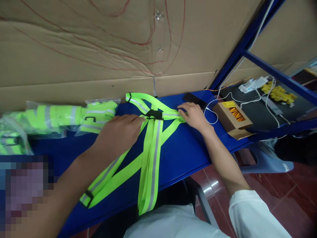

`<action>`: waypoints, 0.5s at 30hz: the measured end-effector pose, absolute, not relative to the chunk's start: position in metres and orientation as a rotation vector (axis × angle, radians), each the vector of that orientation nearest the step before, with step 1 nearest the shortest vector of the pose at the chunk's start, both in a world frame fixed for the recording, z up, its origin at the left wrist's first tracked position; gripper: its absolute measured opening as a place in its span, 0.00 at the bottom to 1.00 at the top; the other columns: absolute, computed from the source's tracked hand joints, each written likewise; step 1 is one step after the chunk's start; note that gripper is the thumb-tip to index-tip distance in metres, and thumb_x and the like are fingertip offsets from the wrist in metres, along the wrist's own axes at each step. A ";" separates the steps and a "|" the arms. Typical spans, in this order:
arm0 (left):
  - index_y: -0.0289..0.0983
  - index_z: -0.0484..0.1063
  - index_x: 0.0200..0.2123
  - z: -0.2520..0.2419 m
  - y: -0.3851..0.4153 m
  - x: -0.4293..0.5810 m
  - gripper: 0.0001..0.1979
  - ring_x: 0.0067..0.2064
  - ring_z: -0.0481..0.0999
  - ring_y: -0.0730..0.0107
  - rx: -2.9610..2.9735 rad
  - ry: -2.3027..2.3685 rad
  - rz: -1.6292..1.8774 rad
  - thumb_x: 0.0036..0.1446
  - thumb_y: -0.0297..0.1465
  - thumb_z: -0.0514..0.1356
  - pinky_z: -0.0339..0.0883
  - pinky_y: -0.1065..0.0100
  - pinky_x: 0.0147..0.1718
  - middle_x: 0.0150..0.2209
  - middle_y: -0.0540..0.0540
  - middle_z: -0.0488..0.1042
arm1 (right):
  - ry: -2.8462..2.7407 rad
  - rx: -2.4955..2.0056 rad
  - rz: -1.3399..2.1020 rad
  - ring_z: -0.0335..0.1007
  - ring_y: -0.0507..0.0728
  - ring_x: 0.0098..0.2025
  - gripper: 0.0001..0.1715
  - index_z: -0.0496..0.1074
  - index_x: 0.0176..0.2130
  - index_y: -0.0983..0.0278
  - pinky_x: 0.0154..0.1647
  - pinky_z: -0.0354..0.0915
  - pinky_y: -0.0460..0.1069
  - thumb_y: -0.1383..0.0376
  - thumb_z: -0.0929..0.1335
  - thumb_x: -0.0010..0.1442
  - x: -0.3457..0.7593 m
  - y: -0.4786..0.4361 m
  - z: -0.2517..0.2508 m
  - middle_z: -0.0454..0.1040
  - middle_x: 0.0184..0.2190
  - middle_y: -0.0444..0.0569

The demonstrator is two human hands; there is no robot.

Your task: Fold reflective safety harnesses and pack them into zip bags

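Note:
A neon-yellow reflective strap vest (151, 158) with grey stripes lies spread on the blue table (183, 158). Its straps meet at a black centre piece (155, 114), and one folded band hangs over the near table edge. My left hand (121, 132) is closed at the strap just left of the centre piece; its fingertips are partly hidden behind the hand. On the other side, my right hand (194, 115) grips the looped end of the right strap between thumb and fingers. A black buckle (87, 198) sits at the lower left strap end.
Bagged reflective vests (56, 117) lie along the left back. A dark phone (194, 99), a white cable (210, 115) and an open cardboard box (231, 115) are at the right. Cardboard (111, 39) lines the back; a blue stool (267, 162) stands below right.

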State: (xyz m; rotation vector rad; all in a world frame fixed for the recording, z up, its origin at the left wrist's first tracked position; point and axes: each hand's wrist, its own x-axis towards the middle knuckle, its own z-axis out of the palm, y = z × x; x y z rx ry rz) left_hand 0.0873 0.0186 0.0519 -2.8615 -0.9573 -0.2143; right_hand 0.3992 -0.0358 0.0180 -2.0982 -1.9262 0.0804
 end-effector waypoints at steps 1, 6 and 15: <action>0.34 0.73 0.58 0.052 0.033 0.103 0.20 0.56 0.77 0.51 -2.957 -0.918 -0.112 0.73 0.28 0.46 0.67 0.53 0.55 0.56 0.37 0.78 | -1.993 -2.027 0.113 0.71 0.63 0.61 0.21 0.76 0.58 0.61 0.63 0.63 0.59 0.58 0.61 0.75 0.394 -0.033 0.018 0.77 0.59 0.53; 0.33 0.71 0.63 0.037 0.095 0.166 0.24 0.60 0.75 0.47 -3.068 -0.832 0.112 0.64 0.26 0.57 0.63 0.51 0.59 0.59 0.37 0.76 | -2.198 -1.816 0.239 0.71 0.64 0.59 0.21 0.75 0.58 0.63 0.60 0.62 0.59 0.59 0.61 0.75 0.366 -0.010 0.017 0.76 0.59 0.55; 0.22 0.58 0.68 0.074 0.079 0.144 0.30 0.66 0.70 0.48 -2.994 -0.856 -0.138 0.69 0.35 0.50 0.51 0.41 0.67 0.62 0.36 0.72 | -2.258 -1.561 0.368 0.71 0.66 0.63 0.35 0.68 0.65 0.67 0.64 0.65 0.59 0.55 0.73 0.65 0.349 0.025 0.049 0.74 0.62 0.59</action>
